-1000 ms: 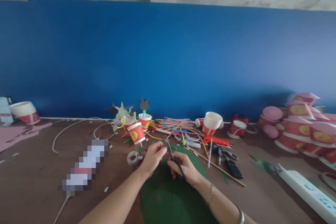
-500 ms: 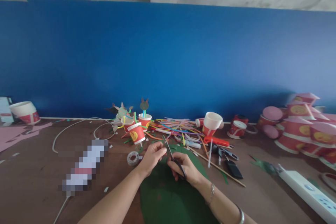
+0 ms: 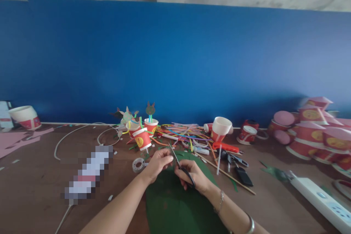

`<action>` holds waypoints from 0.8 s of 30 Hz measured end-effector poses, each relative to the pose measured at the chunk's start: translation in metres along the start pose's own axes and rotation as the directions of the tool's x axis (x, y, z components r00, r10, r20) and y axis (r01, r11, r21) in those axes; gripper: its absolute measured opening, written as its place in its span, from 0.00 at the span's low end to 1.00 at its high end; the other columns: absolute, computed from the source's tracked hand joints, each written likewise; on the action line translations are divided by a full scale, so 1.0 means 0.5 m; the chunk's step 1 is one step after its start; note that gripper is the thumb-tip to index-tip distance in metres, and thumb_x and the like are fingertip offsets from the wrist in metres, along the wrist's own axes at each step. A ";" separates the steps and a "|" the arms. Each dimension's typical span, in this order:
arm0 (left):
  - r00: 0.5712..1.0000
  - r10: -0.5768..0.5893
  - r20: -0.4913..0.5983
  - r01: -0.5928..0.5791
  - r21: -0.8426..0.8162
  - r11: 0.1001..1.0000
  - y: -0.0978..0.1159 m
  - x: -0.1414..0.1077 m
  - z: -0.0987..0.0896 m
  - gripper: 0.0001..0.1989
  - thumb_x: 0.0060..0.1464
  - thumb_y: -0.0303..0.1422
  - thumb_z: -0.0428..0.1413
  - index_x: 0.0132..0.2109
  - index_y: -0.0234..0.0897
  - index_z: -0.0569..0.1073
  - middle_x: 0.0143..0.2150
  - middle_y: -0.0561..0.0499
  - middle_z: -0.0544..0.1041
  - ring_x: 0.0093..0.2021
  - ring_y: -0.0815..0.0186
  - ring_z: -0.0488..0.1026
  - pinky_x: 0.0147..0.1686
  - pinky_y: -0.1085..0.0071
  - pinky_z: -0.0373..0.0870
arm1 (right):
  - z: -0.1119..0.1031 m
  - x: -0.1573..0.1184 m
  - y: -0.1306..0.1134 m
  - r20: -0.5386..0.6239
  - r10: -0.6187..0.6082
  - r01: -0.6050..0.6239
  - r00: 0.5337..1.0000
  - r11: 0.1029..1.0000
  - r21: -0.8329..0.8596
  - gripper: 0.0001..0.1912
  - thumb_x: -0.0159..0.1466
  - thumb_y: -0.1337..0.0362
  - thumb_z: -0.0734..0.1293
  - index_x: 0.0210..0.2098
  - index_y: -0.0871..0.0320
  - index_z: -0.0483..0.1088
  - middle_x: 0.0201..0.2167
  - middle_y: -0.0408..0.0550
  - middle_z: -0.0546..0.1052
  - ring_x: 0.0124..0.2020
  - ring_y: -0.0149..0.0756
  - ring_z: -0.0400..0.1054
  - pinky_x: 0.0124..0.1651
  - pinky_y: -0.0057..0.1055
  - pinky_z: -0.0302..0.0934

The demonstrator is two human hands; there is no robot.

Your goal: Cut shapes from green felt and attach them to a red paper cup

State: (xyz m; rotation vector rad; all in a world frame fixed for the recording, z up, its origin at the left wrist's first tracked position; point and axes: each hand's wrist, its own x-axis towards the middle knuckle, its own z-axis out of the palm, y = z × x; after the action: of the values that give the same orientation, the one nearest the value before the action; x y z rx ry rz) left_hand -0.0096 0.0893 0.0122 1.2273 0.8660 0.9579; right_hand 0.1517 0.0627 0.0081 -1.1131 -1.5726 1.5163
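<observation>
Blue panel [image 3: 175, 62]: standing behind everything, pretty much filling the view.
Surface [image 3: 44, 175]: brown, carrying all the craft clutter.
Green sheet [image 3: 178, 204]: lying flat on the surface, spreading under both hands.
Cup pile [image 3: 315, 131]: red paper cups with pink pieces, stacking up on the far right.
Power strip [image 3: 320, 197]: white, lying at an angle near the right edge.
Straw heap [image 3: 181, 131]: colorful strips tangling just beyond the hands.
Left hand [image 3: 158, 164]: pressing its thumb and fingers together over the green sheet, right by the blades. Whatever it's pinching is too tiny to make out, honestly.
Right hand [image 3: 193, 175]: curling its fingers around the scissors handles, with a bracelet and a bangle sitting on that arm.
White-topped cup [image 3: 221, 128]: standing right of the straw heap.
Scissors [image 3: 177, 161]: black handles, sitting in the right hand, blades pointing up and away beside the left fingertips. Can't tell how far they're opening.
Little figure cup [image 3: 150, 128]: standing left of the straws, holding up an eared paper head.
Tape roll [image 3: 138, 165]: lying just left of the left hand.
Key fob [image 3: 243, 176]: black, resting right of the wooden stick [image 3: 225, 172].
</observation>
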 end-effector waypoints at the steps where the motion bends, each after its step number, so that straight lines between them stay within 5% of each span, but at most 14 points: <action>1: 1.000 0.000 0.010 0.000 -0.003 1.000 0.002 -0.001 0.000 0.12 0.44 0.36 0.55 0.23 0.35 0.62 0.20 0.56 0.64 0.20 0.75 0.55 0.22 0.77 0.49 | 0.000 -0.001 -0.001 0.004 0.004 -0.004 1.000 1.000 0.002 0.16 0.52 0.53 0.68 0.26 0.60 0.64 0.12 0.35 0.64 0.11 0.23 0.57 0.13 0.20 0.53; 24: 0.988 -0.118 0.096 0.126 -0.081 0.989 -0.007 -0.003 -0.020 0.10 0.40 0.35 0.57 0.26 0.34 0.64 0.20 0.57 0.65 0.20 0.76 0.57 0.20 0.78 0.46 | -0.009 0.000 0.007 0.048 0.010 -0.009 0.999 1.000 -0.012 0.15 0.51 0.54 0.68 0.26 0.61 0.65 0.10 0.35 0.64 0.11 0.22 0.56 0.12 0.18 0.54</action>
State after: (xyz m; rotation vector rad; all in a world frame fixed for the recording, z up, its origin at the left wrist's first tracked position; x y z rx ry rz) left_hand -0.0192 0.0912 0.0075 1.1220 0.8103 0.8262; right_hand 0.1562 0.0644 0.0049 -1.0996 -1.6129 1.5527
